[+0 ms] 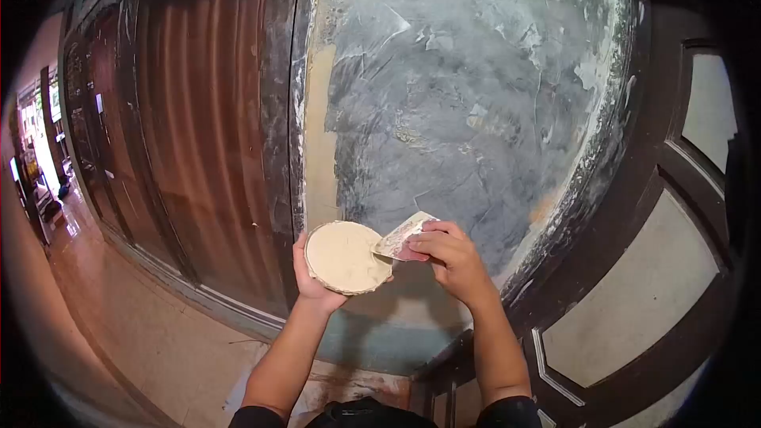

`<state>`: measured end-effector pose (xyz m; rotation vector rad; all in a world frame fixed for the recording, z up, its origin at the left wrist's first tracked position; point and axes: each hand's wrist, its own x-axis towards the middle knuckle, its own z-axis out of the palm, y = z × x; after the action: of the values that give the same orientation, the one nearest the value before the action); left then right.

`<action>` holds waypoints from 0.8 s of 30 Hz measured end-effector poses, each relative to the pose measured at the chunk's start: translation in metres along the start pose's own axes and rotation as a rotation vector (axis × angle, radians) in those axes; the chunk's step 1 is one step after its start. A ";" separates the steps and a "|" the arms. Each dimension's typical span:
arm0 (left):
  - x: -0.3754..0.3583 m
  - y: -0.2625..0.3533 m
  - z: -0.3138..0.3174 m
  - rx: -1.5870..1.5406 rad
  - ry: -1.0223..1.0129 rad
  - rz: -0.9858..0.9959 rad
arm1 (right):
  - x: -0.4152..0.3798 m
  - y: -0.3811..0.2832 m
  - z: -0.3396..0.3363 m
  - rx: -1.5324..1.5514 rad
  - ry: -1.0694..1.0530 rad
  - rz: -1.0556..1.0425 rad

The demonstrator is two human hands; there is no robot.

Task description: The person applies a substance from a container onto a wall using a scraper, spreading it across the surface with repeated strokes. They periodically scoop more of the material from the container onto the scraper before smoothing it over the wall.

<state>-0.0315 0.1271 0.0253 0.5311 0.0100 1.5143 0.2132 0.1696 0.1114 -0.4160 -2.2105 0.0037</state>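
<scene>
My left hand (319, 289) is wrapped round the side of a round tub of cream-coloured putty (342, 257), filled close to its rim. Between the fingers and thumb of my right hand (449, 257) is a flat putty scraper (404, 236), smeared with pale residue. Its edge touches the putty at the tub's right side. Behind both hands stands a grey wall panel (468, 111) with patchy white smears. A cream strip (322, 135) runs down the panel's left side. Part of my left hand's fingers is hidden behind the tub.
Left of the panel is a dark wooden frame with brown curtained glass (206, 111). A dark door with pale inset panels (634, 293) stands close on the right. Tiled floor (158, 349) stretches along the left toward a bright opening (43, 143).
</scene>
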 end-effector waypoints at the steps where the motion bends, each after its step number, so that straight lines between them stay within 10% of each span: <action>1: -0.001 0.000 -0.001 -0.012 -0.032 -0.010 | 0.000 -0.001 0.002 0.002 0.000 -0.001; 24: -0.035 -0.006 -0.015 0.062 0.089 0.171 | -0.002 0.015 0.070 -0.193 0.099 0.068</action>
<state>-0.0337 0.0992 -0.0008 0.5243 0.0827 1.7080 0.1647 0.1934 0.0636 -0.5852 -2.1060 -0.1908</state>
